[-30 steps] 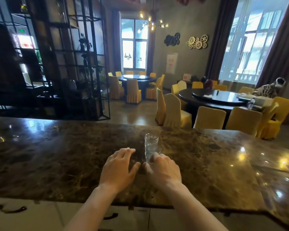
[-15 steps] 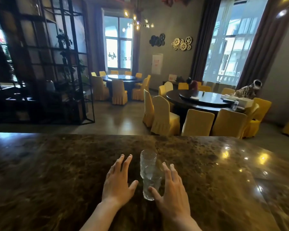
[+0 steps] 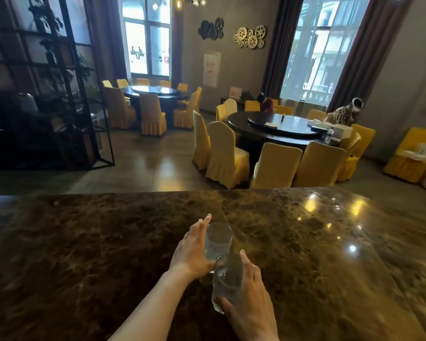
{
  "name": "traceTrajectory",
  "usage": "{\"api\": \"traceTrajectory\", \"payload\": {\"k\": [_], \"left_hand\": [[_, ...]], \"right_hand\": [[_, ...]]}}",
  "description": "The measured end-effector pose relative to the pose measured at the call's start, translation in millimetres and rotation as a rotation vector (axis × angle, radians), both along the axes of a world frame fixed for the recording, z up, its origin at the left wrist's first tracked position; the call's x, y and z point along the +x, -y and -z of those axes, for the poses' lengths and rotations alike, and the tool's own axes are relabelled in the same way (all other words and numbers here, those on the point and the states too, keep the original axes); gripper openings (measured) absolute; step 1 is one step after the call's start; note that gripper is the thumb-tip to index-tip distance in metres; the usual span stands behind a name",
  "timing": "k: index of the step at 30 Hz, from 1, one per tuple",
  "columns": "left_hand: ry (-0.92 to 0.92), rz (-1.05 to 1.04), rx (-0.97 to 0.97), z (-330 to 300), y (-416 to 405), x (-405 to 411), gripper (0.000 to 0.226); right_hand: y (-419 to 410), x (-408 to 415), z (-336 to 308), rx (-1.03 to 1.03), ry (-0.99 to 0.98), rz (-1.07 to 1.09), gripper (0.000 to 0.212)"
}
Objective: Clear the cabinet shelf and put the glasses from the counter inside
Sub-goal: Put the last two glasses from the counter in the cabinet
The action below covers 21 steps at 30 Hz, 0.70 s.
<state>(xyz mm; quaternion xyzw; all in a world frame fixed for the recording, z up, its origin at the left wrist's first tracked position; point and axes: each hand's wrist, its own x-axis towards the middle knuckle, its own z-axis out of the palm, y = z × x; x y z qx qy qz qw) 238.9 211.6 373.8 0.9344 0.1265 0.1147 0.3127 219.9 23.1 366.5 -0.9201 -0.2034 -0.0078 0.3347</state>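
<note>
Nearest, the right hand (image 3: pixel 250 303) wraps a clear glass (image 3: pixel 228 279), thumb under its lower end and fingers curved along its right side, so the hand is closed around it. The glass looks raised off the brown marbled bench (image 3: pixel 84 242), though whether its base clears the surface cannot be told for sure. Just beyond, the left hand (image 3: pixel 193 249) has its palm and fingers pressed against the left side of a second clear glass (image 3: pixel 218 242), fingers stretched straight forward and the thumb tucked toward the glass's base; it cups the glass from one side and does not wrap all the way round. The two glasses overlap in the view, the farther one upright behind the nearer one; whether they touch cannot be told. Both forearms enter from the bottom edge, bare.

Past the bench's far edge lies a dining room with a dark floor. A round dark table (image 3: pixel 280 129) ringed by yellow-covered chairs (image 3: pixel 225 156) stands right of centre, and another such table (image 3: pixel 155 91) sits farther back by a tall window. A black metal shelf frame (image 3: pixel 89 94) rises at the left.
</note>
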Motion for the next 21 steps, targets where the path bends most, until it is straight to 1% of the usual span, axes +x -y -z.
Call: {"api": "traceTrajectory", "payload": {"k": [3, 9, 12, 18, 21], "left_hand": [[-0.018, 0.019, -0.050, 2.1, 5.8, 12.8, 0.120], [0.076, -0.051, -0.144, 12.8, 11.7, 19.3, 0.108], [0.113, -0.067, -0.156, 13.1, 11.2, 14.4, 0.103], [0.263, -0.109, -0.155, -4.3, 0.9, -9.6, 0.100], [0.344, -0.136, -0.154, -19.3, -7.2, -26.3, 0.100]], "right_hand": [[-5.5, 1.9, 3.5, 0.035, -0.034, 0.028, 0.124], [-7.6, 1.5, 9.6, 0.133, -0.059, 0.037, 0.117], [-8.8, 1.9, 13.4, 0.185, -0.080, 0.052, 0.112], [-8.9, 1.1, 18.4, 0.220, -0.088, 0.105, 0.099], [-6.5, -7.9, 14.5, 0.236, -0.070, 0.137, 0.099]]}}
